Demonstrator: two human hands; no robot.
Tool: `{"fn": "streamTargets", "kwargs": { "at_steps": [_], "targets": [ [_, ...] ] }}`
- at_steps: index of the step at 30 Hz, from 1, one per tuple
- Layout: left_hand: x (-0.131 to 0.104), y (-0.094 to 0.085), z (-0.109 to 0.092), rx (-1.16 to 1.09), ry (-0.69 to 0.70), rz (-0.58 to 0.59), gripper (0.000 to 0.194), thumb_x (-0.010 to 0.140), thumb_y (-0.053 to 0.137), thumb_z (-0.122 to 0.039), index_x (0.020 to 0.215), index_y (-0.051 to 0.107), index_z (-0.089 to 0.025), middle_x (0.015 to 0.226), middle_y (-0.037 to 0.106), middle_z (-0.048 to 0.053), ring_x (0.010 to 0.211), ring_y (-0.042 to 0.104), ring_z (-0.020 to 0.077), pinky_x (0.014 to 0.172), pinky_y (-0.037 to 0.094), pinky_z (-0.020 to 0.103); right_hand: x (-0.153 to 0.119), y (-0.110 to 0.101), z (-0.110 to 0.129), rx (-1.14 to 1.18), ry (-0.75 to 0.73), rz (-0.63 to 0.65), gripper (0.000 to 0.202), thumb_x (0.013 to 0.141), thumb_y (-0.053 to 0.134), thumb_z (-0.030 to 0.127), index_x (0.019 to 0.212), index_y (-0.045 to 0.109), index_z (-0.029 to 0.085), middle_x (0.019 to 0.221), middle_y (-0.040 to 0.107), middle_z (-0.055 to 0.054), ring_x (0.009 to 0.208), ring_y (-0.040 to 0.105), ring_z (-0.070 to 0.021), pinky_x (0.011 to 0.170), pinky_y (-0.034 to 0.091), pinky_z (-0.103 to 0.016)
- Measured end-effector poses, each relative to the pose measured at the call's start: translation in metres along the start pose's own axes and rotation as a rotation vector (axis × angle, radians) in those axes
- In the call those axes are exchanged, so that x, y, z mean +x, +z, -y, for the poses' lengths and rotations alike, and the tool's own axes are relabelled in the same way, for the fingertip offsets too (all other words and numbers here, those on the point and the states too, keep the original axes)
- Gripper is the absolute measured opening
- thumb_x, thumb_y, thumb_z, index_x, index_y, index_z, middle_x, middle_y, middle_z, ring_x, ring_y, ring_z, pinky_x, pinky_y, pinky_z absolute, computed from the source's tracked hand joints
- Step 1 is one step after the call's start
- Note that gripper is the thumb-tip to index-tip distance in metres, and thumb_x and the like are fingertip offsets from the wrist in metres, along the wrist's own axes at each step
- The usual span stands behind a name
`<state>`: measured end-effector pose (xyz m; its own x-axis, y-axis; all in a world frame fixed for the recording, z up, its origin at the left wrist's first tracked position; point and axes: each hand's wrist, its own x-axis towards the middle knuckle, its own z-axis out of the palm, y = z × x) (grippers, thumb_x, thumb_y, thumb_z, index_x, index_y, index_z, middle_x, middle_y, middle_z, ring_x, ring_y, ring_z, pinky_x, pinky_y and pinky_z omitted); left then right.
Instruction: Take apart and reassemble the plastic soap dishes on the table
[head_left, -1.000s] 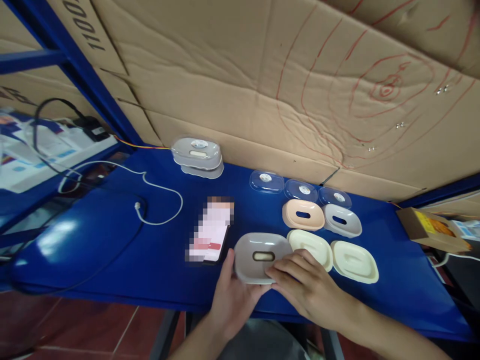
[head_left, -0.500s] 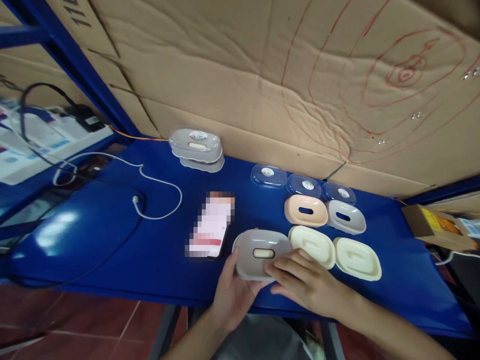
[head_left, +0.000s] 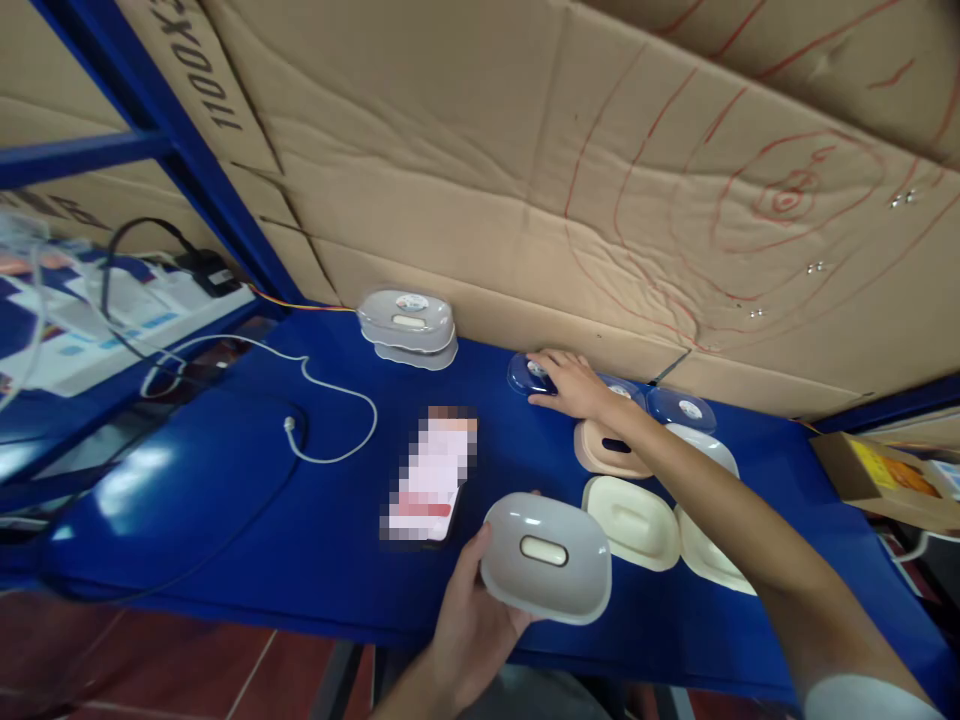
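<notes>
My left hand (head_left: 476, 620) is closed on a grey oval soap dish (head_left: 510, 565) and holds it above the table's front edge. A cream piece (head_left: 544, 551) shows through the slot in the dish's middle. At the back, my right hand (head_left: 574, 385) has its thumb and fingers around a clear plastic lid (head_left: 520, 374) with a round sticker. Two more clear lids lie right of it, the far one (head_left: 664, 408) in plain view. Nearer are a peach dish (head_left: 592, 450), a white-grey dish (head_left: 709, 445) and two cream trays, one (head_left: 630, 520) beside the held dish. My right forearm partly covers these.
A phone (head_left: 431, 475) with a blurred screen lies left of the held dish on the blue table (head_left: 225, 510). Stacked grey dishes under a clear lid (head_left: 409, 325) stand behind it. Cables (head_left: 337, 460) and a power strip (head_left: 150, 345) are left; a small carton (head_left: 862, 480) sits right.
My right hand has left the grey soap dish and reached to the back, onto the leftmost clear lid. My left hand still holds the dish. The camera view has shifted slightly.
</notes>
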<state>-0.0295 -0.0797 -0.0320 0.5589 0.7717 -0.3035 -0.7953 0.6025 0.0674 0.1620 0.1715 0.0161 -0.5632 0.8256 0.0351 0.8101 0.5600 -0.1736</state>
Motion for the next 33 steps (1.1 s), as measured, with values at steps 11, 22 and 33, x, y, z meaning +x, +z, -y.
{"fn": "streamTargets", "kwargs": {
  "at_steps": [11, 22, 33],
  "targets": [
    [0.004, 0.001, 0.002, 0.010, 0.047, 0.031, 0.055, 0.107, 0.045, -0.059, 0.139, 0.071, -0.023, 0.143, 0.071, 0.010, 0.136, 0.063, 0.0366, 0.119, 0.041, 0.060, -0.081, -0.046, 0.062, 0.298, -0.131, -0.025, 0.078, 0.089, 0.081, 0.053, 0.155, 0.045, 0.032, 0.149, 0.051, -0.011, 0.135, 0.058, -0.0304, 0.114, 0.048, -0.048],
    [0.002, -0.001, 0.003, 0.053, 0.034, 0.025, 0.061, 0.101, 0.052, -0.067, 0.137, 0.072, -0.021, 0.134, 0.077, 0.009, 0.143, 0.058, 0.0316, 0.126, 0.034, 0.047, -0.165, -0.027, 0.123, 0.246, -0.188, 0.036, 0.083, 0.088, 0.080, 0.056, 0.157, 0.044, 0.025, 0.152, 0.053, -0.015, 0.139, 0.051, -0.0345, 0.116, 0.045, -0.055],
    [0.001, -0.003, 0.002, 0.149, 0.056, 0.014, 0.051, 0.098, 0.065, -0.059, 0.130, 0.074, -0.020, 0.120, 0.081, 0.009, 0.127, 0.069, 0.0309, 0.119, 0.045, 0.047, -0.178, 0.001, 0.124, 0.187, -0.210, -0.070, 0.092, 0.086, 0.080, 0.049, 0.159, 0.037, 0.016, 0.155, 0.048, -0.024, 0.144, 0.050, -0.0386, 0.113, 0.051, -0.055]
  ]
}}
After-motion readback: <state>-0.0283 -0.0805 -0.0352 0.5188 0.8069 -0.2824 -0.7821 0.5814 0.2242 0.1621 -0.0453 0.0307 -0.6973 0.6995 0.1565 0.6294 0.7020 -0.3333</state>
